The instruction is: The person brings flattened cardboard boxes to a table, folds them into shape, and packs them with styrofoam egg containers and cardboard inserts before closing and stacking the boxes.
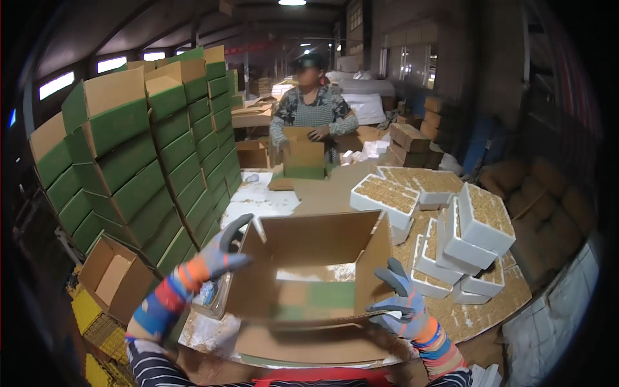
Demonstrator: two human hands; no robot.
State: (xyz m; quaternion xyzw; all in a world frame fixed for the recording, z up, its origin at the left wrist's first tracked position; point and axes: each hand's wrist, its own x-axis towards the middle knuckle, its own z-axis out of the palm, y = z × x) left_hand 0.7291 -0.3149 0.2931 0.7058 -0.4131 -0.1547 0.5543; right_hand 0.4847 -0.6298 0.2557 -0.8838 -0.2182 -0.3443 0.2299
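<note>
While the grey-gloved left hand [227, 253] curves beside the left wall of an open-topped brown cardboard box [316, 248], fingers and thumb spread, the grey-gloved right hand [405, 308] is at its near right corner, fingers parted; whether these pinch the edge cannot be told. The box sits between both hands. White rectangular foam trays [469, 233] are piled right of the right hand; tall stacked green-and-brown cartons [132, 184] rise left of the left. Beyond the grip stands a person [309, 106].
</note>
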